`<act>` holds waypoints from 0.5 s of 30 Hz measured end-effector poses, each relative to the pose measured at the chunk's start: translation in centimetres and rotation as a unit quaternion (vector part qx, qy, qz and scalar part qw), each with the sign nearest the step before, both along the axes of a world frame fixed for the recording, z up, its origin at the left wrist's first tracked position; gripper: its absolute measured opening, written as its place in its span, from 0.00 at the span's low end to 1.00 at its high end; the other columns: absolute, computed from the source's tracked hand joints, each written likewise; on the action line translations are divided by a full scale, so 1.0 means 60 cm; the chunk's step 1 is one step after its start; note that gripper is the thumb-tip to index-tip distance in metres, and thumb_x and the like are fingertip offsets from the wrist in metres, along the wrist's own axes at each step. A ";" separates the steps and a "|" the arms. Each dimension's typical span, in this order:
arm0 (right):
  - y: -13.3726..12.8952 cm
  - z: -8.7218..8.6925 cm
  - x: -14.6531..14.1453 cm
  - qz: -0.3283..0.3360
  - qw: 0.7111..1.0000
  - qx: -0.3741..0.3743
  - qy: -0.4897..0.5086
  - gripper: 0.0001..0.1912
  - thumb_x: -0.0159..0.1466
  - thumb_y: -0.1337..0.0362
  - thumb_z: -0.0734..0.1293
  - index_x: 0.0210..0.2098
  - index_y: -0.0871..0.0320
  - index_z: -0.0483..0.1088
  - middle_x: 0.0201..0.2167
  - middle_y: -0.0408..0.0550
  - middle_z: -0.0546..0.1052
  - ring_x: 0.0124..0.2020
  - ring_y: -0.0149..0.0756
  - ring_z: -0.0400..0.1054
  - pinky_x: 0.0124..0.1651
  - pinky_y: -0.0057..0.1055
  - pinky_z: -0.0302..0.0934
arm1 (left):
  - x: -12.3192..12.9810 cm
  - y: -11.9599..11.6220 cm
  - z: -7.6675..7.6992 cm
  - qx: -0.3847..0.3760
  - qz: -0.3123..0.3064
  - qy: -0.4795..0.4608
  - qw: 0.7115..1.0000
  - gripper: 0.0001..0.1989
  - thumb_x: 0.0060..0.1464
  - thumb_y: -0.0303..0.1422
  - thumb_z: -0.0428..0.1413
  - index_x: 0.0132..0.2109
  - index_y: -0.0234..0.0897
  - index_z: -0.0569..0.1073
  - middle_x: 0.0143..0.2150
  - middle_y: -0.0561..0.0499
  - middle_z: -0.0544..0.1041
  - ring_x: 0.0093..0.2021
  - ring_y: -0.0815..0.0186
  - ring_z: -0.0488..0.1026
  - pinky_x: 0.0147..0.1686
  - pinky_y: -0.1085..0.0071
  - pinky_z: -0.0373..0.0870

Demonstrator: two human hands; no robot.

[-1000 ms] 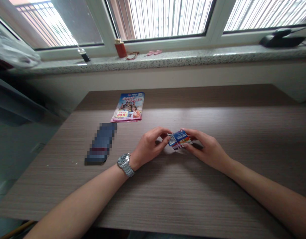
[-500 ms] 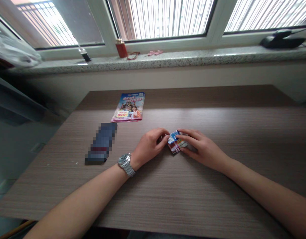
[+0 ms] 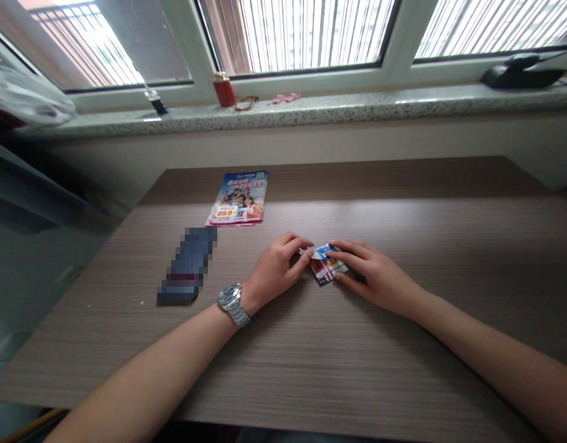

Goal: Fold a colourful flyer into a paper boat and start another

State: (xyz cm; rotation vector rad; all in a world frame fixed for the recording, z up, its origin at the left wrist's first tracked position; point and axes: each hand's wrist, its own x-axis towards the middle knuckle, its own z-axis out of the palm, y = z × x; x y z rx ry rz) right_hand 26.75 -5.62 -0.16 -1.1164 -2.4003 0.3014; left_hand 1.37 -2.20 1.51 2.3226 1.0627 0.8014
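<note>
A small folded flyer [image 3: 328, 269], printed in blue, red and white, lies on the table between my hands. My left hand [image 3: 283, 264], with a metal watch on its wrist, pinches the flyer's upper left corner between thumb and fingers. From the other side, my right hand [image 3: 369, 271] holds the flyer's right part, fingertips on top and thumb at the lower edge. A blue flap [image 3: 323, 251] stands partly raised along the top of the folded paper. My fingers cover some of the paper's edges.
A stack of colourful flyers [image 3: 240, 200] lies at the back left of the wooden table [image 3: 403, 369]. Nearer me is a blurred-out dark blue oblong object [image 3: 189, 267]. A red container [image 3: 224, 90] and a black device [image 3: 523, 72] stand on the stone windowsill [image 3: 348, 109].
The blue flap has tilted upward and looks narrower, so more of the red and white print below shows. My left fingers have straightened slightly; my right hand has hardly moved.
</note>
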 end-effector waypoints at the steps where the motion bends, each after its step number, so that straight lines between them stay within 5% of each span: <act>1: 0.000 0.000 0.000 -0.003 1.000 0.000 0.001 0.21 0.70 0.61 0.65 0.62 0.53 0.68 0.62 0.56 0.71 0.61 0.49 0.66 0.63 0.50 0.64 | 0.000 0.000 0.001 0.004 -0.001 -0.002 1.000 0.10 0.67 0.33 0.53 0.51 0.37 0.76 0.47 0.45 0.75 0.49 0.61 0.73 0.52 0.64 0.70; 15: -0.001 0.001 -0.001 -0.010 1.000 0.012 0.021 0.16 0.70 0.62 0.66 0.55 0.55 0.72 0.55 0.57 0.75 0.56 0.47 0.69 0.59 0.47 0.67 | -0.004 0.003 -0.003 0.032 -0.033 0.070 0.997 0.10 0.61 0.37 0.60 0.50 0.43 0.77 0.50 0.46 0.73 0.51 0.58 0.71 0.53 0.59 0.69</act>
